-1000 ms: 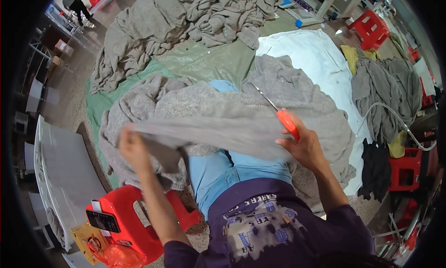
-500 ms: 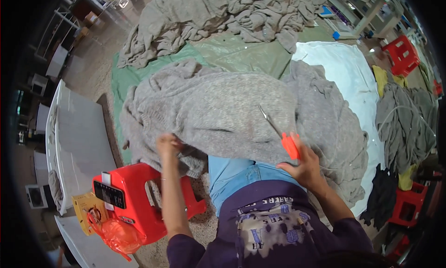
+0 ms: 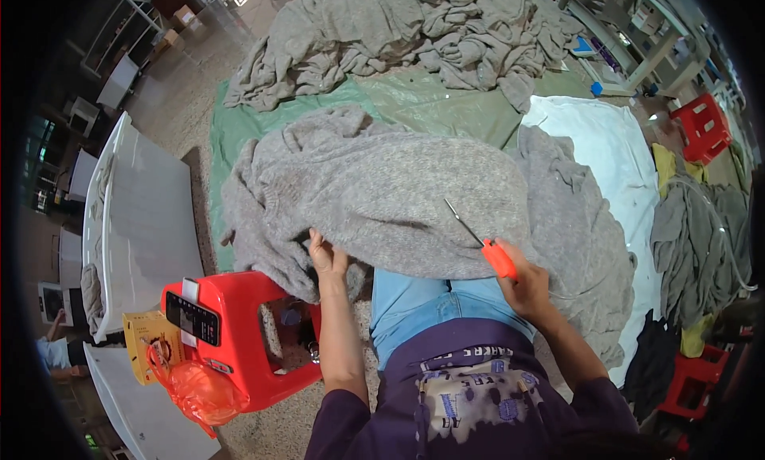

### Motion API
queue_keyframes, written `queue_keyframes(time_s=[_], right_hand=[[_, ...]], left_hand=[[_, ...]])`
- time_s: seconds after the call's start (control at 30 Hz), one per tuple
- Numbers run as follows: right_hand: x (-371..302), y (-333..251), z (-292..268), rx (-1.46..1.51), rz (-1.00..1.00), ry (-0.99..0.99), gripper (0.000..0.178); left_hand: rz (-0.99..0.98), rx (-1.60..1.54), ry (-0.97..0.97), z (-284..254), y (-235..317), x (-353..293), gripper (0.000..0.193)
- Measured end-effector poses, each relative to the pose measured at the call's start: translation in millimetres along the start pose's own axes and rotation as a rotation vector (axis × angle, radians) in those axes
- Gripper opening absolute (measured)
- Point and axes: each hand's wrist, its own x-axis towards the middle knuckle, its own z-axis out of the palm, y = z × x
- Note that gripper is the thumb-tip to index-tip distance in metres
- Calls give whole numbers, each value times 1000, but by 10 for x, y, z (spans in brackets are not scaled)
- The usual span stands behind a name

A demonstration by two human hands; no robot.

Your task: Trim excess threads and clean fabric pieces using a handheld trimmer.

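A grey knitted garment [image 3: 414, 173] lies across my lap, its broad part to the right and a bunched, ribbed part to the left. My left hand [image 3: 328, 259] is closed on the garment's near edge, thumb up, beside a dark opening in the fabric. In my right hand [image 3: 526, 285] is a pair of scissors [image 3: 499, 260] with orange handles. The slim metal blades look closed and point away to the upper left, over the garment. My fingers wrap round the handles and hide part of them.
Left of me stands a red plastic stool [image 3: 239, 308] bearing a phone [image 3: 193, 318]. A yellow box [image 3: 147, 340] and an orange plastic bag [image 3: 203, 392] sit beside it. More grey knits [image 3: 374, 37] are heaped ahead on a green sheet [image 3: 406, 97]. Another grey knit [image 3: 578, 221] lies right.
My left hand has moved right and taken hold of the garment's near edge. My right thumb, outstretched before, is now in against the scissors. The whole view has shifted slightly.
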Motion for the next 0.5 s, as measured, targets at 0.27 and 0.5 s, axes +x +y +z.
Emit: queue_keyframes(time_s=[0.27, 0.5], right_hand=[[-4, -503, -951, 564, 278, -72, 32], [-40, -598, -1131, 679, 324, -8, 36]], left_hand=[[-276, 250, -59, 488, 188, -351, 24], [-88, 191, 44, 557, -12, -120, 40]])
